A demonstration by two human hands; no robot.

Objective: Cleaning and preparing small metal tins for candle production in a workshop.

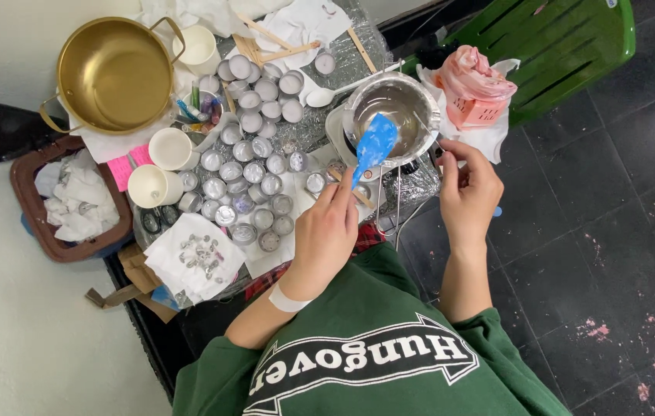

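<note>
My left hand [326, 235], with a white band at the wrist, grips the handle of a blue silicone spatula [376, 142]. The spatula's blade is raised over the rim of a small steel pot [364, 94] that holds clear liquid. My right hand [466, 192] is at the pot's right side, its fingers closed on the pot's thin handle [437, 148]. The pot stands on a small burner at the low table's right end. Several small round metal cups [254, 171] are packed together to the left of my left hand.
A gold two-handled pot [115, 73] sits at the back left, with white cups [169, 148] beside it. Also here are a white spoon [327, 94], small metal pieces on paper [196, 258], a brown bin of tissues [73, 200], a pink basket [475, 104] and a green chair [566, 42].
</note>
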